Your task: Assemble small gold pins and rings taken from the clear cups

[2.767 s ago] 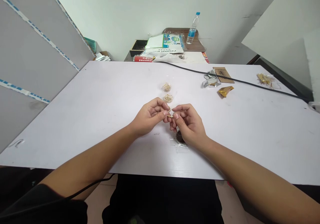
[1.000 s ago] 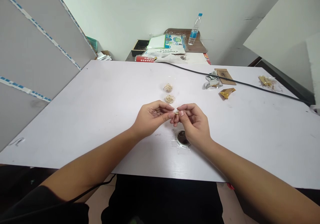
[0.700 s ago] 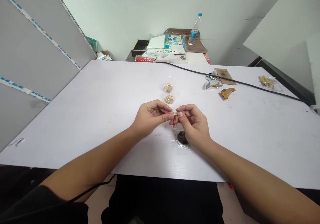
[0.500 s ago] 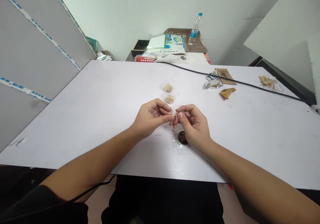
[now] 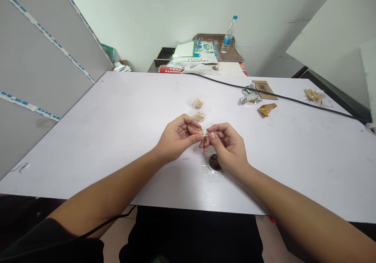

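Observation:
Between my two hands, above the middle of the table, is a thin gold-coloured tube-like piece. The thumb and fingertips of my left hand pinch its left end, and those of my right hand pinch its right end. Just beyond the fingers lie two small clear containers of gold-coloured pieces, a farther one and a nearer one. More small gold bits show behind my left fingertips, partly hidden. A round dark spool-like item in clear wrap lies partly under my right hand.
A black cable crosses the back right of the white table. Near it lie silver wrapping, a brown card, gold foil and a bag of gold pieces. A water bottle stands behind the table.
My left fingertips have drawn slightly left and up, so a little more of the gold piece and the gold bits behind show. My right hand is nearly still.

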A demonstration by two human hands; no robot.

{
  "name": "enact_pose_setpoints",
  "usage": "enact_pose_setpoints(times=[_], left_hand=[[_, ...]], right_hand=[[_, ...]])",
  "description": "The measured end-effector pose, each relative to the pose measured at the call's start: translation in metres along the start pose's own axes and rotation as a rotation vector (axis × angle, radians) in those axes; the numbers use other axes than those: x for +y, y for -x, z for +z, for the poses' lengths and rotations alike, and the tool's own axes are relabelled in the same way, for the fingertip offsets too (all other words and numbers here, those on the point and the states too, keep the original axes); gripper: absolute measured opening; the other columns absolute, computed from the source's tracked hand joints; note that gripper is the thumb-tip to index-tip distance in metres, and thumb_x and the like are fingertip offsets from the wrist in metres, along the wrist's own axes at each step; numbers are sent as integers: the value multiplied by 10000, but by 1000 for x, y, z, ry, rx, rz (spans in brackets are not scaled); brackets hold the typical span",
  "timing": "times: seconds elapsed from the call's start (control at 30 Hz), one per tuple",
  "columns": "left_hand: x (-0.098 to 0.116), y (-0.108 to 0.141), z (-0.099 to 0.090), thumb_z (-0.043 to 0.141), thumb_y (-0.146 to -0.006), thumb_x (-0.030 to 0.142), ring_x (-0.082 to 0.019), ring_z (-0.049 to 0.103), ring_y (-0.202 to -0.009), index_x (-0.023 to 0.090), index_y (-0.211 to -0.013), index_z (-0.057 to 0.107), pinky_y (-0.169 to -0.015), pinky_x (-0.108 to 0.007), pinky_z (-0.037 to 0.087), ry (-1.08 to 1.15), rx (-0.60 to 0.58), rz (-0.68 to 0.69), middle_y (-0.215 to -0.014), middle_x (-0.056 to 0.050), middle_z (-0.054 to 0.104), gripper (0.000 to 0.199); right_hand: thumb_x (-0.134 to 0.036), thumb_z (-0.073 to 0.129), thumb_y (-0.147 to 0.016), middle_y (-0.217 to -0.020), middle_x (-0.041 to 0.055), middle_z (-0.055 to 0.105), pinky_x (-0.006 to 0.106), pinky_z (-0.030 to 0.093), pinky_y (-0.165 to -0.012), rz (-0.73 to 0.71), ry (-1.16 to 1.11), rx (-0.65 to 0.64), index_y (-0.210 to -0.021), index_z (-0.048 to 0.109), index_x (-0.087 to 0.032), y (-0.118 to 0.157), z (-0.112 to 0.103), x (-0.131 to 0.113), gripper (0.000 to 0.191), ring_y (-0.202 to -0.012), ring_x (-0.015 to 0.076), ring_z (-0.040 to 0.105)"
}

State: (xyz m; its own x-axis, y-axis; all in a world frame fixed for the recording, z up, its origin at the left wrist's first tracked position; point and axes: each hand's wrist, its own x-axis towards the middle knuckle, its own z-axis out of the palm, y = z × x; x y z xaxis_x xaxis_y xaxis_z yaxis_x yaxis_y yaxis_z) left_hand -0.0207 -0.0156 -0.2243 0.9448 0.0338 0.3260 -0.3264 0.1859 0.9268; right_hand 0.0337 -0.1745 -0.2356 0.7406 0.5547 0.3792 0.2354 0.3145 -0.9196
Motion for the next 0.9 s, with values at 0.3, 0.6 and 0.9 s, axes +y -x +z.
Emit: enact_pose_setpoints(times=[0.3,0.6,0.9], left_hand=[[-1,1,-1,690,-869,123,-97,679,-678,171,-1011,436,-693,-238,581,-63,-44,102,-722,31,641,295],[-6,1,3,599,-903,31,-49,626,-692,196,-925,321,-694,-222,569,-73,-66,214,-748,78,520,324],[-13,1,7,563,-908,11,-48,598,-662,230,-943,235,-660,-258,608,-81,-82,342,-817,83,510,397]], right_hand=[[-355,609,-952,-650,-13,599,262,521,-545,-11,13,-16,-992,548,-186,0,0,1,184,-599,126,626],[-256,578,-969,-661,-9,616,208,494,-535,-19,55,-41,-1019,594,-172,-1,-1,-1,100,-602,93,614],[-202,525,-977,-670,3,619,222,499,-555,-45,120,-57,-1243,656,-132,2,-2,3,305,-623,93,594]])
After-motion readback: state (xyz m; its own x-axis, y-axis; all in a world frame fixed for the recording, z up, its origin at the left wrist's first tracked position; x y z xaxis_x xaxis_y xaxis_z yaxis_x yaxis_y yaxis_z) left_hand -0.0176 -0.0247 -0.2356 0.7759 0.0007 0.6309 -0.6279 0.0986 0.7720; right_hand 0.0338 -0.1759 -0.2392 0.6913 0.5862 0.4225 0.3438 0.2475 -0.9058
